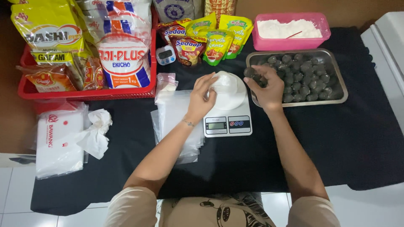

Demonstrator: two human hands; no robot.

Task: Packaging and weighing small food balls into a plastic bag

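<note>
My left hand (202,96) holds the edge of a clear plastic bag (227,86) that rests on a white kitchen scale (227,120). My right hand (266,87) is at the left end of a metal tray (338,80) filled with several dark round balls (301,75), fingers closed around a few of them. The scale's display faces me on the black cloth.
A stack of clear plastic bags (179,122) lies left of the scale. A red basket (84,93) of seasoning packets stands at back left, sauce pouches (210,40) and a pink tub of white powder (290,31) behind. White packages and crumpled plastic (63,134) lie at left.
</note>
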